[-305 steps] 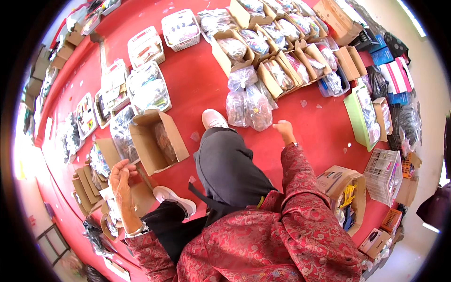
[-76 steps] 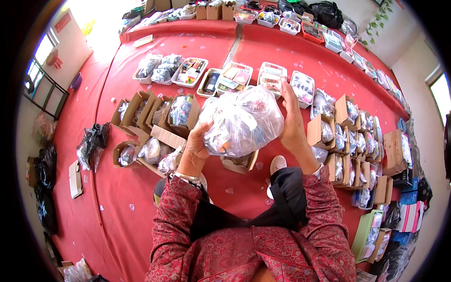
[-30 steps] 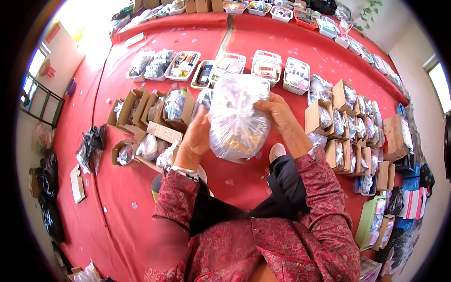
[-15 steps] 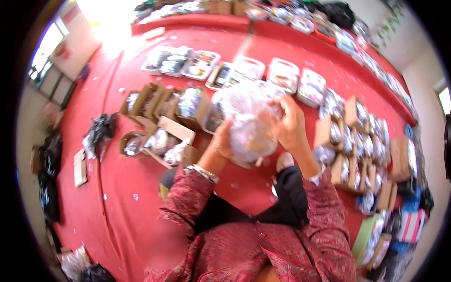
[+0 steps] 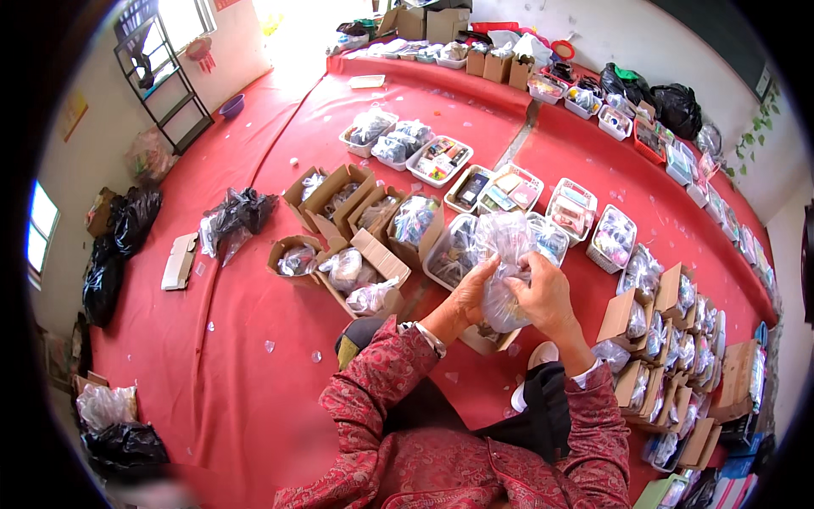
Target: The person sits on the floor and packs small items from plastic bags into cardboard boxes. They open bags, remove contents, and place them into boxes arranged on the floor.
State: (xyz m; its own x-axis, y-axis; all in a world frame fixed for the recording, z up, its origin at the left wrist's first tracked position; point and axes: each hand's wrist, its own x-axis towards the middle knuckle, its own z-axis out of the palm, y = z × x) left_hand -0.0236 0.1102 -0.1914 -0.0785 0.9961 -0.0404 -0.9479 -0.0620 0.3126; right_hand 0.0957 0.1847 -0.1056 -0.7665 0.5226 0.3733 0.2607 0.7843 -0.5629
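Plastic bag (image 5: 506,307) in both hands (image 5: 471,295) (image 5: 547,295), bagged goods (image 5: 345,270) in cardboard boxes (image 5: 379,256)

- A bag (image 5: 507,237) is between the left hand (image 5: 473,293) and the right hand (image 5: 549,297).
- Left of the hands, cartons (image 5: 431,240) stand clustered on the floor (image 5: 254,399), packed bundles (image 5: 414,217) inside.
- Farther left, a flat cardboard piece (image 5: 178,261) lies beside a sack (image 5: 242,214).
- Beyond the hands, baskets (image 5: 607,261) stand in a row.
- Right, more boxes (image 5: 617,312) stand grouped.
- Behind everything, trays (image 5: 614,125) line a raised ledge (image 5: 475,92).
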